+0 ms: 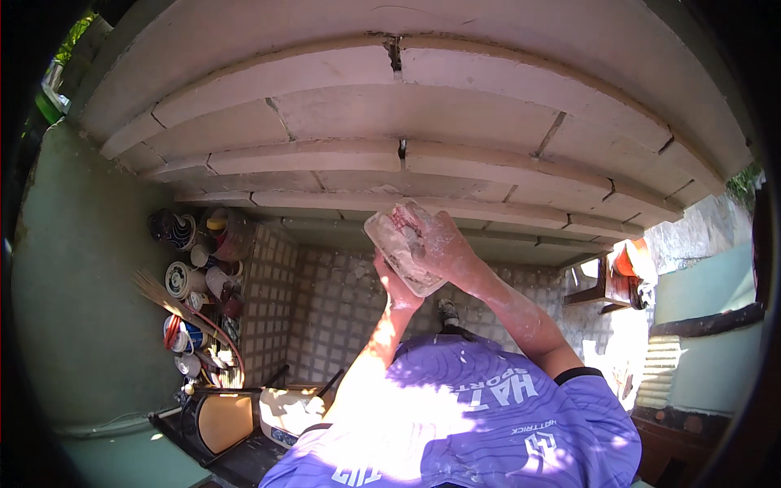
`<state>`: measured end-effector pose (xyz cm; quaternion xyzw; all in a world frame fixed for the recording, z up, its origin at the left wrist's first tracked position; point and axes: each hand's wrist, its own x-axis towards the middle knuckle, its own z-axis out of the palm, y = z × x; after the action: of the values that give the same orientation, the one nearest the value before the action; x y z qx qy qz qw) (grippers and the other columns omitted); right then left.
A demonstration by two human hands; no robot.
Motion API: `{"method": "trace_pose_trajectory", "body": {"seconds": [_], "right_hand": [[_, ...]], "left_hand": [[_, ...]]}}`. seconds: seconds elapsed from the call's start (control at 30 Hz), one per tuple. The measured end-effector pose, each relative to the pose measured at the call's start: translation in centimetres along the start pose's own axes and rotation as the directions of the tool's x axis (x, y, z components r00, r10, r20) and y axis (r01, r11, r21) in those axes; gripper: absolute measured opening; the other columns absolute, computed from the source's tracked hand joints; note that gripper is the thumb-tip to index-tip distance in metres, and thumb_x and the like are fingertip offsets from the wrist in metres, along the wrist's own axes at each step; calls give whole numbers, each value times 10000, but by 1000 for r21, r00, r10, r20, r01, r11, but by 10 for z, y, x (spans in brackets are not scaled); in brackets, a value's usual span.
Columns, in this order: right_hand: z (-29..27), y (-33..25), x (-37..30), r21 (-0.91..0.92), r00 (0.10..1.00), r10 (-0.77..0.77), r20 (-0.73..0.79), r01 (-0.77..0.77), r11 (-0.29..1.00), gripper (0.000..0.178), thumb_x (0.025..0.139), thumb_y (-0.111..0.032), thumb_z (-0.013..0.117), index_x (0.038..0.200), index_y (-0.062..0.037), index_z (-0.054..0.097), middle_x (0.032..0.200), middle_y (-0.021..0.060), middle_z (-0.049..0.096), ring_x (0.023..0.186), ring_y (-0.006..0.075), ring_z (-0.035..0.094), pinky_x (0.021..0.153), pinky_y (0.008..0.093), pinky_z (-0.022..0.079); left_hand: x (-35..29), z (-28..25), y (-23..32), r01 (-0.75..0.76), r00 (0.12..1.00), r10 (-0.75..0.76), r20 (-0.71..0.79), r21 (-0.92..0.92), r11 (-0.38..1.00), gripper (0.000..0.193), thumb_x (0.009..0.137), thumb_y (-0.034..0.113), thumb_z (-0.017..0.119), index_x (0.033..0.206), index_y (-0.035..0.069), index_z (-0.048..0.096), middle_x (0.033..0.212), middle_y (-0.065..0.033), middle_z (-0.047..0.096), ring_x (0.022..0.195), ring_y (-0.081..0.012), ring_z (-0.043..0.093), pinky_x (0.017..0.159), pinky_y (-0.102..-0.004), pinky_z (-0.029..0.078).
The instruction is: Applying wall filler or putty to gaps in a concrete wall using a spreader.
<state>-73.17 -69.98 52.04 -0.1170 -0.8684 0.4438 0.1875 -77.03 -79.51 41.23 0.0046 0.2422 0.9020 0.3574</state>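
A shallow rectangular container [425,288], smeared with pale plaster-like material, is held up in front of my chest, tilted. My left hand [396,285] grips it from below and along its near left side. Over the container's right side, my right hand [443,246] is bent inward with its fingers curled down into the pale material. A greyish lump or tool lies by those fingertips; I cannot make out which. White dust covers my right hand and forearm. Just beyond the container stands a pale wall with stepped ledges [317,156].
Pails [181,279], jars and a straw broom [159,294] crowd the left side. A chair [225,423] stands at lower left. On the right are a wooden stool [598,289] and an orange object [625,262]. The floor [333,313] is patterned in squares. Gaps split the ledges.
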Motion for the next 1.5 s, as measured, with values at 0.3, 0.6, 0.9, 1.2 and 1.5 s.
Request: {"method": "trace_pose_trajectory", "body": {"seconds": [0.3,0.6,0.9,1.2,1.5], "right_hand": [[8,15,3,-52,991,4,136,3,999,335,793,-14,557,1127,-5,574,870,244,648,820,457,617,726,433,512],[16,10,-1,-249,995,90,43,-77,965,328,780,11,554,1106,-11,579,926,264,642,862,472,607,721,468,499],[7,-13,-13,35,997,-72,-36,74,997,370,820,-84,614,1186,-36,582,973,221,662,857,432,635,739,407,518],[-19,-11,-1,-184,972,-192,134,215,959,336,818,-81,621,1148,-25,596,992,210,662,885,431,625,749,451,514],[5,14,-10,-85,998,51,27,-48,995,388,747,0,566,1135,-13,576,970,241,648,899,452,602,767,469,502]], "left_hand": [[-10,2,20,51,996,-51,73,0,999,614,955,539,318,1383,114,430,1311,-92,528,1206,-268,535,1005,-486,467],[-5,-7,13,83,990,-69,125,-107,991,585,958,535,336,1345,115,464,1275,-90,545,1169,-265,555,985,-461,483],[-12,11,26,-48,993,36,116,104,993,553,962,525,340,1318,127,482,1242,-90,562,1133,-260,580,948,-446,512],[-13,7,24,73,993,-71,94,-16,997,617,942,568,342,1388,151,430,1333,-76,511,1216,-285,528,1005,-478,467],[-7,1,8,43,984,-34,176,-47,998,599,953,511,339,1375,96,426,1315,-108,527,1204,-283,539,1024,-455,451]]}}
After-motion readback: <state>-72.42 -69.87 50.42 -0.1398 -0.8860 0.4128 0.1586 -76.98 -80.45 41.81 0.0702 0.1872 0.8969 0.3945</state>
